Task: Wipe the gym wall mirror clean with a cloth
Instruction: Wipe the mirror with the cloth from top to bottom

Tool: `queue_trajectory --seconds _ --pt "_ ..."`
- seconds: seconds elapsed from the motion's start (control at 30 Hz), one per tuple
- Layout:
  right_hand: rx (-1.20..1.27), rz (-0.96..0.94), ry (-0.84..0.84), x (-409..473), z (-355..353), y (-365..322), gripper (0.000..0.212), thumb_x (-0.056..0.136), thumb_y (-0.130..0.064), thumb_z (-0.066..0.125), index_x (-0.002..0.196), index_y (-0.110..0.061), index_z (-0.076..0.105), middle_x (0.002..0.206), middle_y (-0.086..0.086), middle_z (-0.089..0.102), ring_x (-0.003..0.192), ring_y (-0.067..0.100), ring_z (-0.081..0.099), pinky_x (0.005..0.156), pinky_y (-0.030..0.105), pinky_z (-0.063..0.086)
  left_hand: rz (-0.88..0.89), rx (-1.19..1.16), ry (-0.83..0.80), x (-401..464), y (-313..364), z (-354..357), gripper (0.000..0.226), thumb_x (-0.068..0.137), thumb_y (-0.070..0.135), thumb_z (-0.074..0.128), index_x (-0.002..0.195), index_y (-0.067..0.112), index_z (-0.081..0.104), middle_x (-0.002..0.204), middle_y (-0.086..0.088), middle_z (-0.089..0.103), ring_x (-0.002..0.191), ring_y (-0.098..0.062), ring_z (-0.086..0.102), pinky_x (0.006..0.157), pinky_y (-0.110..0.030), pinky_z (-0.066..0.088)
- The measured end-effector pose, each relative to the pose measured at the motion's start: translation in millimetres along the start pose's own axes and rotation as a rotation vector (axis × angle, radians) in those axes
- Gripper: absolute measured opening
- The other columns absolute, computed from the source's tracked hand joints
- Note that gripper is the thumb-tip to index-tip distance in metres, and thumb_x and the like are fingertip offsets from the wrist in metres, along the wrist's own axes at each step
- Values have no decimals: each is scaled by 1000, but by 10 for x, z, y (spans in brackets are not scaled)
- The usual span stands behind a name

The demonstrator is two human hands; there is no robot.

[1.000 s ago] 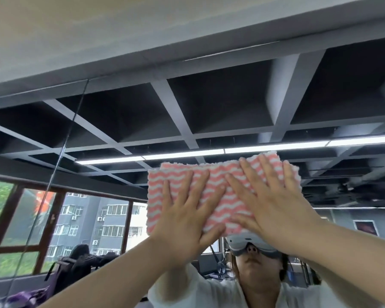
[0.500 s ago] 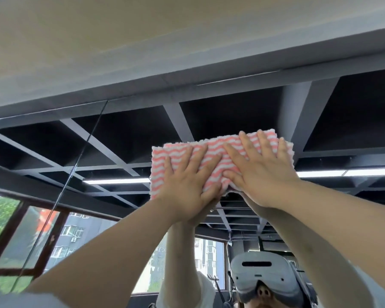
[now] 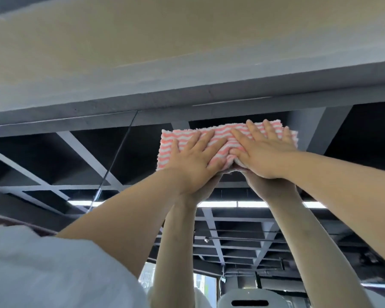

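Head view: both hands are pressing flat, fingers straight, side by side on the cloth (image 3: 222,141), the left hand (image 3: 196,161) on its lower left and the right hand (image 3: 267,156) on its right. The cloth is lying against the mirror (image 3: 53,161) just under its top edge. At full reach, pressure is likely fading, so the cloth could bunch between the thumbs or slip down. The mirror is reflecting dark ceiling beams, strip lights (image 3: 218,204) and both arms; a grey beam (image 3: 187,96) is running above.

Dark coffered ceiling grid (image 3: 53,156), lit strip lights (image 3: 231,204), pale beam (image 3: 187,52) overhead, bright window (image 3: 203,285) below
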State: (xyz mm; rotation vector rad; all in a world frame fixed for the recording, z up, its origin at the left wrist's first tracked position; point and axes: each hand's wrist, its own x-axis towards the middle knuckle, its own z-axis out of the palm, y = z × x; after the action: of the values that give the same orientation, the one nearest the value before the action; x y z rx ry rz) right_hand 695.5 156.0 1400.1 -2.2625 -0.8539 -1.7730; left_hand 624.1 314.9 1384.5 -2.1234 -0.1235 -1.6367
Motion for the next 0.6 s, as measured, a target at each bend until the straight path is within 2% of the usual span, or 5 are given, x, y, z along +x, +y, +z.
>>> queue_trajectory --seconds 0.13,0.37,0.43,0.5,0.6 --pt "3 8 -7 365 -108 -325 59 100 -55 13 151 -37 -12 159 -1 -21 146 31 -18 114 56 -9 -38 7 -7 147 -431 -78 52 100 50 14 148 44 -5 159 13 -14 146 -14 -15 112 -55 -8" --pt "9 30 20 874 -245 -940 60 100 -56 15 152 -37 -8 160 3 -17 146 35 -15 114 59 -8 -275 78 -46 307 -1191 -223 62 95 63 13 149 42 -7 160 0 -11 146 -27 -13 112 -60 -3" --pt "-44 52 155 936 -260 -1111 57 101 -52 27 153 -37 7 162 4 -4 147 36 -3 115 57 2 -308 73 -33 337 -1310 -230 64 94 64 13 150 39 -6 160 -2 -9 146 -29 -12 113 -58 -5" --pt "-96 51 323 980 -246 -1273 47 100 -44 39 146 -35 31 157 6 19 141 35 18 111 52 19 -326 64 -15 363 -1408 -230 65 94 64 12 151 38 -5 161 -4 -8 146 -30 -12 114 -56 -6" --pt "-24 -10 303 1045 -187 -1395 43 101 -39 42 142 -31 37 150 3 34 135 30 30 108 47 26 -336 72 18 405 -1498 -223 64 95 62 13 151 37 -4 161 -5 -6 146 -31 -10 114 -57 -4"
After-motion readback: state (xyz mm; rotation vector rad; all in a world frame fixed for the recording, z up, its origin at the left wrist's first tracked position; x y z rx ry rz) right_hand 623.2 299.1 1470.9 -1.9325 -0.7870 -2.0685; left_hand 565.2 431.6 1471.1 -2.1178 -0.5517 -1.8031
